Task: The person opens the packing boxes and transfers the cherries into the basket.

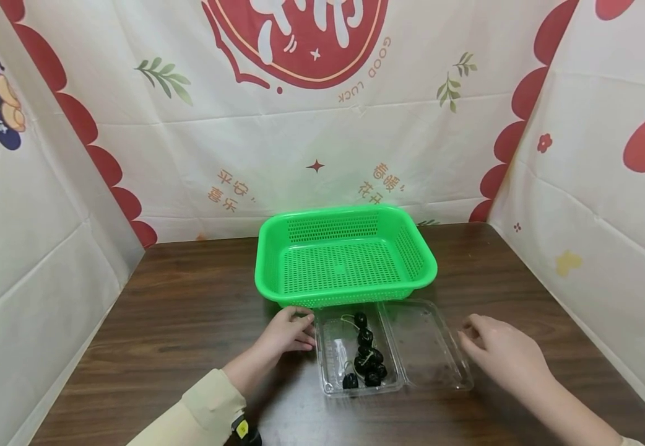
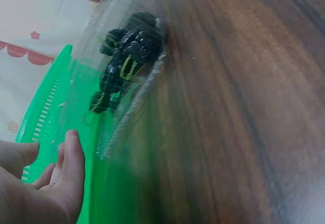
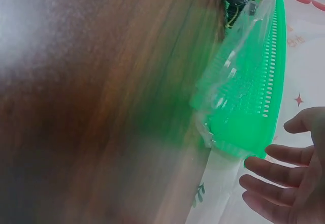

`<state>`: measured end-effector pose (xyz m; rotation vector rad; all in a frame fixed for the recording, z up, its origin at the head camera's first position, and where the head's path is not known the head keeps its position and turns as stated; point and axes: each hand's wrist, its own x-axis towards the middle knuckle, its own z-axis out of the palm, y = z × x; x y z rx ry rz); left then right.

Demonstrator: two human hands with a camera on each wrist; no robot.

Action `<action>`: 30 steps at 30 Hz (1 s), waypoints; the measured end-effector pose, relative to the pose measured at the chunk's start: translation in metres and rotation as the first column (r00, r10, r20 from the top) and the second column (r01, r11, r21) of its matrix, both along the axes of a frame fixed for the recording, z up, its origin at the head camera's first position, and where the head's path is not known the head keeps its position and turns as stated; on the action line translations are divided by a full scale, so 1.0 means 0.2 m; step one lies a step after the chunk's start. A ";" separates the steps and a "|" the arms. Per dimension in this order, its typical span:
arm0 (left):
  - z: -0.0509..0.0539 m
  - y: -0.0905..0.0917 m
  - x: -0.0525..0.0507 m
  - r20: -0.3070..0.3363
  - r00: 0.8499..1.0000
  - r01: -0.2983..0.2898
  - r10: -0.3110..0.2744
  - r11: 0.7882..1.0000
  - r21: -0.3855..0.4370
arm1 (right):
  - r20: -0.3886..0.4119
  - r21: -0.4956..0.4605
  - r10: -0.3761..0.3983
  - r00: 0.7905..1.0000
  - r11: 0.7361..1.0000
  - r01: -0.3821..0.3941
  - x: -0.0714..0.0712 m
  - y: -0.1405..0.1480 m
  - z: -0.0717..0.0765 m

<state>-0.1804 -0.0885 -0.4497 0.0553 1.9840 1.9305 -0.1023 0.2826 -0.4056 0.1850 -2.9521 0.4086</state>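
Note:
A clear plastic clamshell box [image 1: 330, 356] lies opened flat on the table, its lid [image 1: 419, 347] folded out to the right. Several dark cherries [image 1: 365, 337] with green stems sit in the base, mostly along its right side. At the base's left edge is my left hand [image 1: 286, 334], fingers loosely bent and holding nothing; whether the fingertips touch the plastic, I cannot tell. My right hand [image 1: 503, 353] hovers just right of the lid, and the right wrist view shows its fingers [image 3: 274, 173] spread and apart from the box.
Directly behind the box stands a green perforated plastic basket [image 1: 345, 291] with nothing in it. Brown wooden tabletop [image 1: 189, 322] extends to both sides. Printed cloth [image 1: 278, 142] hangs behind and along both sides of the table.

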 end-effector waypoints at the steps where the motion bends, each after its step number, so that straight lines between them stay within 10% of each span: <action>1: 0.00 -0.01 0.00 -0.004 1.000 -0.008 0.008 1.000 0.001 | 0.004 0.000 0.002 1.000 1.000 -0.002 0.00 0.00 0.00; 12: 0.05 -0.08 0.00 -0.107 0.994 -0.042 0.025 0.986 -0.160 | -0.042 0.007 0.059 0.997 0.998 -0.059 0.01 -0.08 0.00; 19: 0.14 -0.11 0.05 -0.269 0.956 0.003 -0.121 0.916 -0.400 | -0.100 0.013 0.110 0.989 0.994 -0.109 0.02 -0.17 0.02; 25: 0.24 -0.08 0.07 -0.496 0.829 -0.103 -0.257 0.802 -0.588 | -0.135 0.013 0.146 0.980 0.989 -0.146 0.04 -0.24 0.04; 30: 0.26 -0.09 0.02 -0.699 0.638 -0.294 -0.322 0.738 -0.608 | -0.155 0.016 0.172 0.973 0.985 -0.172 0.05 -0.30 0.03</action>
